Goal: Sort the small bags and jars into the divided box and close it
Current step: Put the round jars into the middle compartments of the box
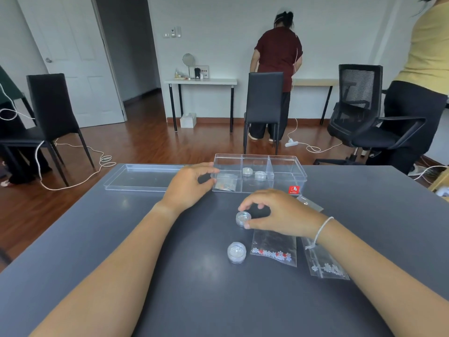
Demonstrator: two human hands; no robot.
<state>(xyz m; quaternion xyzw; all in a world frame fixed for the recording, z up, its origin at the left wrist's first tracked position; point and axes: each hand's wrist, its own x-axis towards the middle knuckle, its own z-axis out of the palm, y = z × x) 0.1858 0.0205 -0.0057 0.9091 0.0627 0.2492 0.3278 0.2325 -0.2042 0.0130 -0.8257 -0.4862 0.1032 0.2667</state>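
A clear divided box point(286, 164) stands open at the far side of the grey table. Two small glitter jars point(247, 171) point(260, 175) lie in its middle compartment and a small bag point(226, 184) in its left one. My left hand point(192, 184) rests at the box's left edge, fingers curled, holding nothing that I can see. My right hand point(277, 212) pinches a small jar point(243, 218) on the table. Another jar point(236, 252) stands nearer to me. Two clear bags with flower beads point(274, 246) point(325, 262) lie under and beside my right wrist, a third bag point(311, 203) behind it.
The box's clear lid point(143, 177) lies flat on the table, left of the box. Beyond the table stand black chairs point(264, 105), an office chair point(364, 117), two persons, and white cables point(104, 161) on the wooden floor.
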